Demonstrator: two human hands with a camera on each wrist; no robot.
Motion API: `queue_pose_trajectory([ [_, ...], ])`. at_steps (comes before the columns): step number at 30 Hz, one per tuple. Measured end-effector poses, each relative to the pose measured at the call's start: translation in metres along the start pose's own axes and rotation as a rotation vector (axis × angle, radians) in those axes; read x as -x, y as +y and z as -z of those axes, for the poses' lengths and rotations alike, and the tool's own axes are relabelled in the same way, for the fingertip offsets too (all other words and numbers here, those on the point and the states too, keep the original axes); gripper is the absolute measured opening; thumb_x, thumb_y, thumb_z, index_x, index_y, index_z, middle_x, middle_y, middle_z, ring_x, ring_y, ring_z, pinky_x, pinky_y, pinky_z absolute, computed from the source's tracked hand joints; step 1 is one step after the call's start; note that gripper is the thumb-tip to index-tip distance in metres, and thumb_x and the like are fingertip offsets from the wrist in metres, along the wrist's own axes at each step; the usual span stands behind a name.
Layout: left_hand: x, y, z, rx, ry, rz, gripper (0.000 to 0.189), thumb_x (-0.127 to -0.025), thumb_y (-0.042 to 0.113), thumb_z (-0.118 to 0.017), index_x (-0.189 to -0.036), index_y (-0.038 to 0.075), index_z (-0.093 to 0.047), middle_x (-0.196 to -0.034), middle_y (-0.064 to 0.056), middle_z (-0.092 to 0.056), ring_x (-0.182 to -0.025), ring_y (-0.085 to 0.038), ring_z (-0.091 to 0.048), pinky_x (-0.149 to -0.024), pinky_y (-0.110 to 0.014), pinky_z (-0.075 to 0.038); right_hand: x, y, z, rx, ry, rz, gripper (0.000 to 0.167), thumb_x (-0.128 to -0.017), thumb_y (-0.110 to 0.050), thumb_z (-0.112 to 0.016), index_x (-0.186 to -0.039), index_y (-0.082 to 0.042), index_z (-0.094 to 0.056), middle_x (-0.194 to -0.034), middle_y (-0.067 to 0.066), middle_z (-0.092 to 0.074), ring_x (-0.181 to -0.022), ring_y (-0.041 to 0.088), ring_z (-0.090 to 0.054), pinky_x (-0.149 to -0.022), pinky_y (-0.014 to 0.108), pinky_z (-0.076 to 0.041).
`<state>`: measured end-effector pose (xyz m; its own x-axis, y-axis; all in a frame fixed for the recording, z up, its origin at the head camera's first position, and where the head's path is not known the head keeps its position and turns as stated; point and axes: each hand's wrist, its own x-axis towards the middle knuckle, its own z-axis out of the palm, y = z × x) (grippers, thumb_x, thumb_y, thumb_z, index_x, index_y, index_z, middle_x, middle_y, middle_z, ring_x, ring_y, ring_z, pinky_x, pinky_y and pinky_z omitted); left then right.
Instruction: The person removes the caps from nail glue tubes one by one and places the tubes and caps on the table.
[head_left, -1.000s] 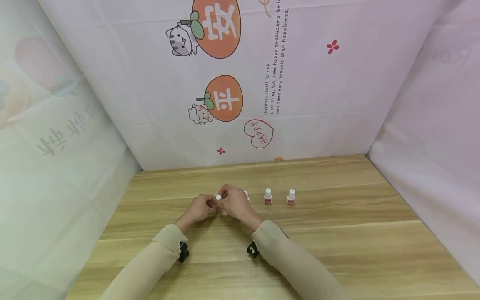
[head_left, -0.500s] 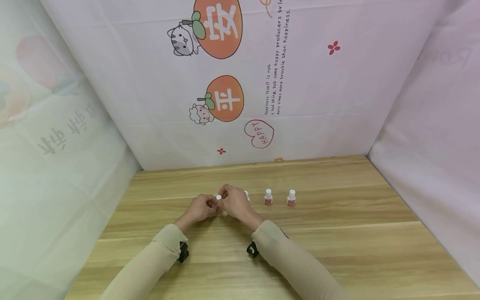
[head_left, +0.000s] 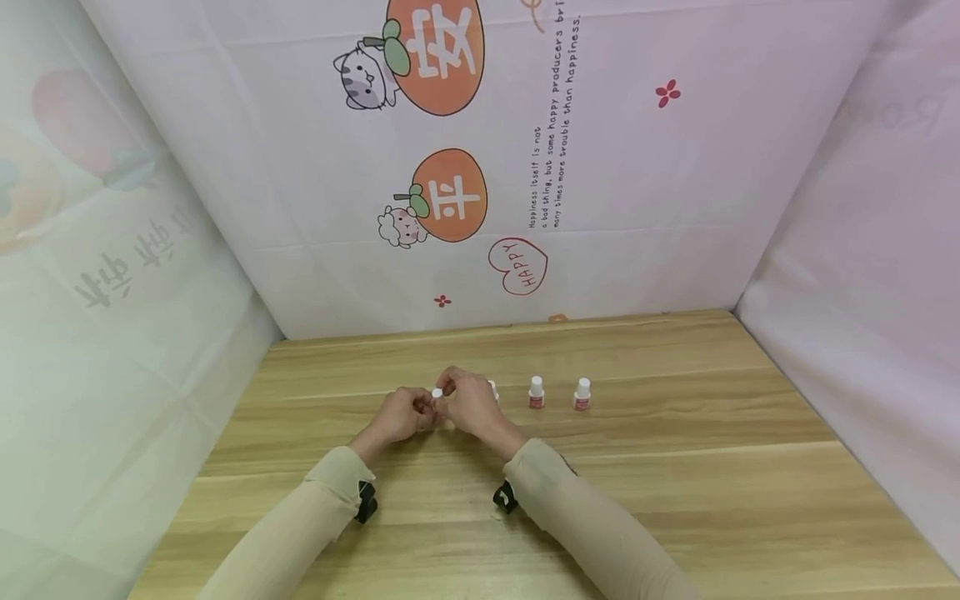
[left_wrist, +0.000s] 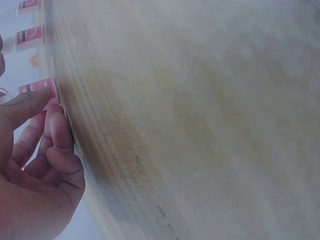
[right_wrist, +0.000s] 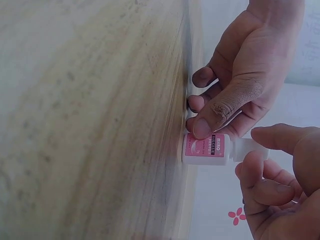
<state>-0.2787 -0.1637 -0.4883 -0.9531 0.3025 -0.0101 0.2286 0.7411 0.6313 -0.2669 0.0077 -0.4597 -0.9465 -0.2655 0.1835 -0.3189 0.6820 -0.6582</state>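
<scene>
A small nail glue bottle with a pink label stands upright on the table, gripped by both hands. My left hand pinches its body low down, the thumb lying over the label in the right wrist view. From the other side my right hand holds the white cap between thumb and fingers. In the head view only the cap's top shows between the hands. Another such bottle is mostly hidden behind the right hand.
Two more matching bottles, one nearer and one farther right, stand upright in the same row. The wood-grain table ends at a printed white cloth behind, with cloth walls on both sides.
</scene>
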Motion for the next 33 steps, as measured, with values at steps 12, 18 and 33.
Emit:
queue_pose_trajectory([
  [12,-0.0005,0.0005,-0.0018,-0.006,-0.002,0.006,0.009,-0.086,0.003,-0.071,-0.092,0.009,-0.073,-0.080,0.000,-0.070,-0.072,-0.010,-0.056,-0.067,-0.024,-0.046,0.0031,0.0006,0.0003,0.020,-0.007,0.022,0.015,-0.087,-0.016,-0.074,-0.100,-0.015,-0.067,-0.097,0.002,-0.072,-0.082,0.017,-0.065,-0.068,0.026,-0.050],
  [18,-0.0005,0.0012,-0.0013,0.002,0.004,0.013,0.009,-0.085,0.002,-0.071,-0.091,0.008,-0.073,-0.080,-0.001,-0.070,-0.072,-0.010,-0.057,-0.066,-0.024,-0.046,0.0017,0.0002,0.0008,0.002,-0.004,-0.002,0.013,-0.087,-0.019,-0.075,-0.097,-0.015,-0.067,-0.094,0.001,-0.072,-0.076,0.013,-0.061,-0.064,0.025,-0.047],
  [33,0.0025,0.0038,0.0005,0.020,-0.006,0.043,0.010,-0.086,0.001,-0.071,-0.093,0.008,-0.073,-0.082,-0.001,-0.070,-0.073,-0.012,-0.057,-0.065,-0.024,-0.047,0.0021,-0.0006,0.0000,0.024,0.002,0.026,0.014,-0.087,-0.017,-0.076,-0.097,-0.016,-0.067,-0.093,0.001,-0.071,-0.079,0.015,-0.063,-0.066,0.026,-0.049],
])
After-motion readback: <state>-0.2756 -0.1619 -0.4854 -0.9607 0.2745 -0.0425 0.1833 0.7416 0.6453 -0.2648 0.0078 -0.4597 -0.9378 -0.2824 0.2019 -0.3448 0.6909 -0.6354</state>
